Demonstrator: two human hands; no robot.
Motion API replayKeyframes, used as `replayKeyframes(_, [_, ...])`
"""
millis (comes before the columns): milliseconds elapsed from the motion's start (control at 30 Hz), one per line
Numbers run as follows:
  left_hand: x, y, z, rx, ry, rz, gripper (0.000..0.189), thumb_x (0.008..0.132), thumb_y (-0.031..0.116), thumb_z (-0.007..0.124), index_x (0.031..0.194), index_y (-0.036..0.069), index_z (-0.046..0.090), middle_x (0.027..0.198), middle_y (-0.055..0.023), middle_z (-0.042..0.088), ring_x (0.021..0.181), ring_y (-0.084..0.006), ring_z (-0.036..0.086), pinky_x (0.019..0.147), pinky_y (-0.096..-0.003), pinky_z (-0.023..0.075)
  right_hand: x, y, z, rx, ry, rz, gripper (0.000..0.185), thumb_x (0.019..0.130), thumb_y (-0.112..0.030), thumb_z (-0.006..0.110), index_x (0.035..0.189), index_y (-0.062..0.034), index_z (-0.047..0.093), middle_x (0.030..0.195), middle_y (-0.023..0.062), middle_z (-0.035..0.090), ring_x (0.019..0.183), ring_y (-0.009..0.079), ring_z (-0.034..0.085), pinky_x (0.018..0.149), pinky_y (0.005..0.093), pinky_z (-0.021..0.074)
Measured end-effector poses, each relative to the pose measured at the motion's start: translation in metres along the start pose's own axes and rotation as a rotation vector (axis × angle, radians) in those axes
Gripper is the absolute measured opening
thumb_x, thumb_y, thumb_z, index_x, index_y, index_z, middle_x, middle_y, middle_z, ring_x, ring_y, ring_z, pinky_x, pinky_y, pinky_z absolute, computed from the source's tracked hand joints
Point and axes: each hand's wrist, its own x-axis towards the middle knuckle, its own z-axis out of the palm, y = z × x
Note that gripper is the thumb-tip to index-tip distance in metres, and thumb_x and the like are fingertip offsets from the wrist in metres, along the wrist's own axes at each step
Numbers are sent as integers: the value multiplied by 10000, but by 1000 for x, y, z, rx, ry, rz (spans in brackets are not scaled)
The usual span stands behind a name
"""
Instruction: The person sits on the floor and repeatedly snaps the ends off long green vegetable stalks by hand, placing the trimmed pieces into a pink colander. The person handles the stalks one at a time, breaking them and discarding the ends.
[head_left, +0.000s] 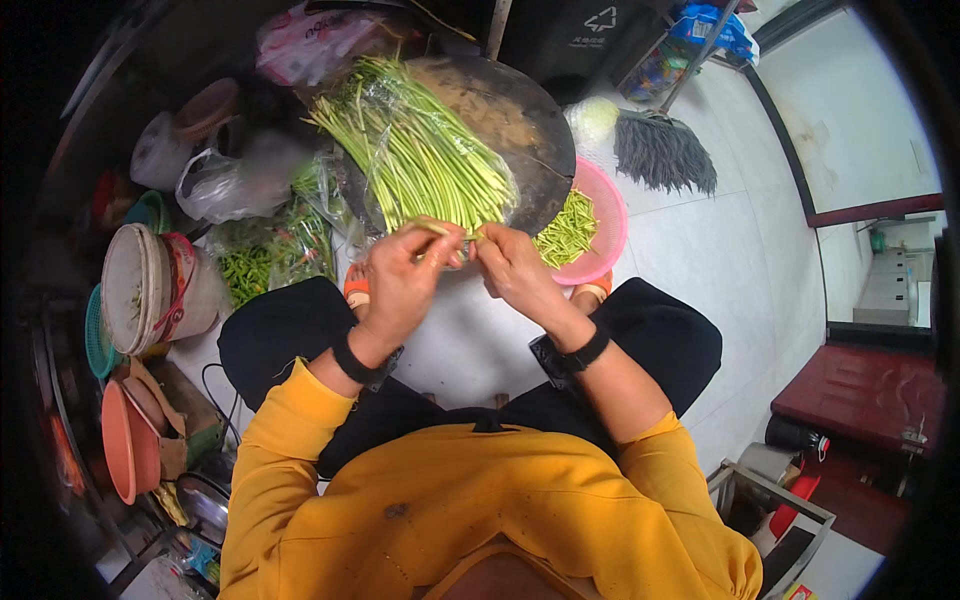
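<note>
Long green stalks, probably garlic scapes (435, 165), lie in a bundle on clear plastic atop a round, dark-edged wooden surface (517, 105). Just off the bundle's near end, my left hand (409, 274) grips a green stalk (474, 235) between thumb and fingers. My right hand (514, 266) pinches the same stalk close by, thumb uppermost; fingers hide most of it. Right of the wooden surface, partly under its edge, a pink plastic basket (617, 214) contains many short green cut pieces (571, 231).
At left stand a lidded white bucket (139, 289), an orange basin (124, 442) and bagged green peppers (244, 274). A grey mop head (664, 150) rests on the tiled floor (720, 255) at right. Behind are a black bin (562, 45) and a pink plastic bag (315, 41).
</note>
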Motion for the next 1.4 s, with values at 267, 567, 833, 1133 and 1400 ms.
replayKeyframes(267, [-1,0,-3,-121,-95,-322,126,950,61,634,892,-36,689,753,-54,658,665,-77,580,616,-215,459,3,11,-8,709,-149,244,193,1007,-164,483,938,4,550,716,29,513,580,117,473,526,270,433])
replayKeyframes(567, [-17,-29,-14,-365,-26,-428,97,942,75,660,935,-23,660,804,-61,672,694,-86,593,626,-209,455,-12,-29,1,48,-321,186,201,1033,-206,453,946,-55,555,680,-46,406,528,49,361,461,209,324])
replayKeyframes(833, [-24,-11,-39,646,-110,540,239,773,-118,625,991,-21,622,839,-143,608,739,-303,631,651,-359,519,1,-19,38,629,-283,492,215,996,-164,448,816,-63,505,622,-41,376,489,69,314,432,230,265])
replayKeyframes(1133, [-20,18,-73,272,201,224,80,950,17,584,961,-33,646,801,-62,637,700,-127,609,606,-255,484,50,-4,9,858,27,257,149,981,-103,421,890,-63,532,666,-33,411,513,62,316,442,227,292])
replayKeyframes(1400, [0,-8,-121,-587,372,-299,220,1018,149,510,1046,-39,621,996,-165,679,912,-237,683,854,-339,532,78,35,84,-584,78,-157,215,845,-184,702,854,15,619,751,243,662,702,408,667,639,475,525])
